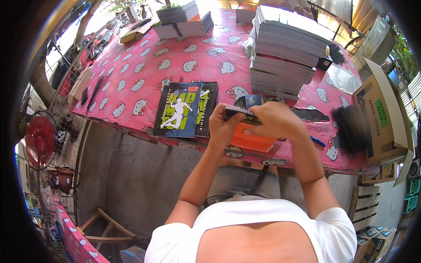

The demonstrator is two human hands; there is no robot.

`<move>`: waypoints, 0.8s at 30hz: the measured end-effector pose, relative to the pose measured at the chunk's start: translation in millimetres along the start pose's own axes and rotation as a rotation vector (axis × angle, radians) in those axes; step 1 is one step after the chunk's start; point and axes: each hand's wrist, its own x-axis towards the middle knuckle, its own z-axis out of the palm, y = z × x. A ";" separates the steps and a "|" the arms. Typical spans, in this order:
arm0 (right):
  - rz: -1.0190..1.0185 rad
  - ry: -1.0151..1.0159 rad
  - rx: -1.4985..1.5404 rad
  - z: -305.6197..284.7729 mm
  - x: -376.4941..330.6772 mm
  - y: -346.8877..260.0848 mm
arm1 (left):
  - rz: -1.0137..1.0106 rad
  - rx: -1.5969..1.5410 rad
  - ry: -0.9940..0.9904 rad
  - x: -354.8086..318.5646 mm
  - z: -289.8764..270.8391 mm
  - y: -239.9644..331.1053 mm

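At the table's near edge my left hand (pixel 222 124) is closed on one end of a spiral notebook (pixel 239 110), seen nearly edge-on with its black coil showing. My right hand (pixel 277 119) bends over the other end, its fingers curled and slightly blurred at the binding. A blue printed cover (pixel 251 101) shows just beyond my fingers. Under my hands lies an orange sheet or cover (pixel 252 138). To the left, two dark spiral notebooks with a white player figure overlap, the upper notebook (pixel 177 109) covering much of the lower one (pixel 208 105).
A tall stack of notebooks (pixel 283 57) stands behind my hands on the pink patterned table (pixel 144 83). Black binding coils (pixel 348 129) lie at right beside an open cardboard box (pixel 386 118). More notebooks (pixel 184 22) are piled at the far side. A red fan (pixel 39 133) stands left.
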 end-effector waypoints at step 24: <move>-0.083 0.008 0.046 3.8 4.6 -23.2 | -0.034 -0.041 -0.062 -4.0 -20.4 -4.4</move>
